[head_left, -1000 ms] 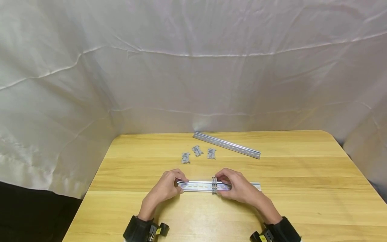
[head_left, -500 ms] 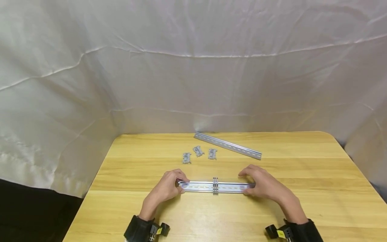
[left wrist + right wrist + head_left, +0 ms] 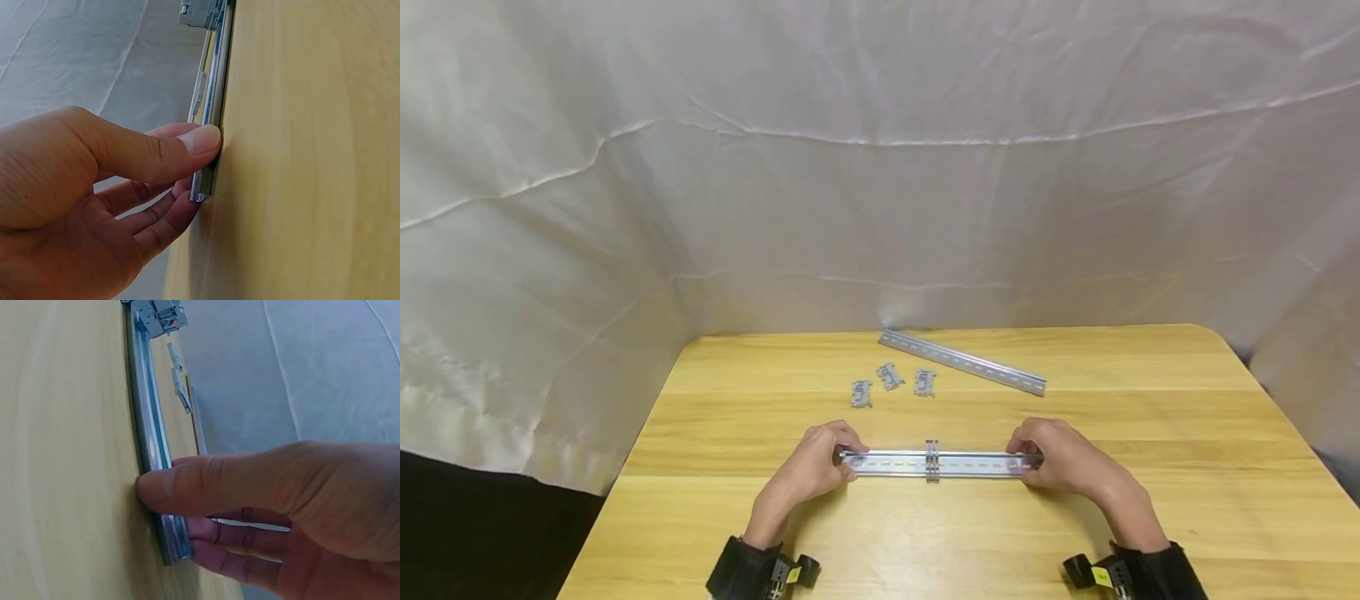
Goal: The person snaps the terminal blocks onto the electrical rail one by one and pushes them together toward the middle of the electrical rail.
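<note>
DIN rail (image 3: 973,460) runs crosswise over the worktop (image 3: 1187,467) in the head view, terminal blocks (image 3: 932,461) seated across its middle, with the left hand (image 3: 816,461) and right hand (image 3: 1060,457) each holding one end. Wood grain spreads from both hands toward the side edges; farther back lie three loose terminal blocks (image 3: 891,376) and a slanting second rail (image 3: 962,362) near the back edge, before pale creased cloth (image 3: 880,208). The left wrist view shows that grip pinching the end between thumb and fingers. In the right wrist view, the other grip pinches the opposite end, close against the wood.
</note>
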Motion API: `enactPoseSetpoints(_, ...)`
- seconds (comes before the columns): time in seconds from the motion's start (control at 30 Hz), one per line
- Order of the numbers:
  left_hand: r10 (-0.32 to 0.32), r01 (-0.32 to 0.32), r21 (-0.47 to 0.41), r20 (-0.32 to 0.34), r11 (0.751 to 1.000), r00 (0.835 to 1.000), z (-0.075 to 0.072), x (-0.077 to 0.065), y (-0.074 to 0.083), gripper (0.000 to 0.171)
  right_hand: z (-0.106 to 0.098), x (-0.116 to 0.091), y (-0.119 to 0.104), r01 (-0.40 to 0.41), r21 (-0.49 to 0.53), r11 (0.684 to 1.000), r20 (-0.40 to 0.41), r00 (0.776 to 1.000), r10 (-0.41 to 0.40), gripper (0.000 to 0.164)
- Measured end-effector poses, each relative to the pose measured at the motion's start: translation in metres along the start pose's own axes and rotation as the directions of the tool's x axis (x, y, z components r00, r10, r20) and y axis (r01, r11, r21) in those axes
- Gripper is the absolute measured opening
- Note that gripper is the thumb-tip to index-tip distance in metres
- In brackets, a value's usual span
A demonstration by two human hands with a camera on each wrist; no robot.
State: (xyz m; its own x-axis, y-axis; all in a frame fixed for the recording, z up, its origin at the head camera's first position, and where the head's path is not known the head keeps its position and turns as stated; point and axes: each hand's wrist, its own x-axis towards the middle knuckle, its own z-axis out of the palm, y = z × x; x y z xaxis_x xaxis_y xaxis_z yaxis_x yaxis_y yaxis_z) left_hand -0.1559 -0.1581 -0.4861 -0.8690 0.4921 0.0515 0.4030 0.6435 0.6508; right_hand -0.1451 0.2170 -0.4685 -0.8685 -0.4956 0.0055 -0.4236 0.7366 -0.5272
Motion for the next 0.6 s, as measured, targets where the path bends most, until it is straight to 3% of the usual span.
enactPoseSetpoints(0.33, -0.017, 0.018, 0.028, -0.043, 0.999, 0.999, -0.001, 0.008, -0.006, 0.033, 0.001, 0.007, 0.005, -0.003, -0.029, 1.0, -0.037, 0.999, 0.002, 0.027)
enactPoseSetpoints(0.6, 0.029, -0.025, 0.062, -0.068, 0.998, 0.997, -0.001, 0.021, -0.011, 0.033, -0.001, 0.018, 0.011, 0.025, -0.045, 0.999, -0.057, 0.998, -0.028, 0.028)
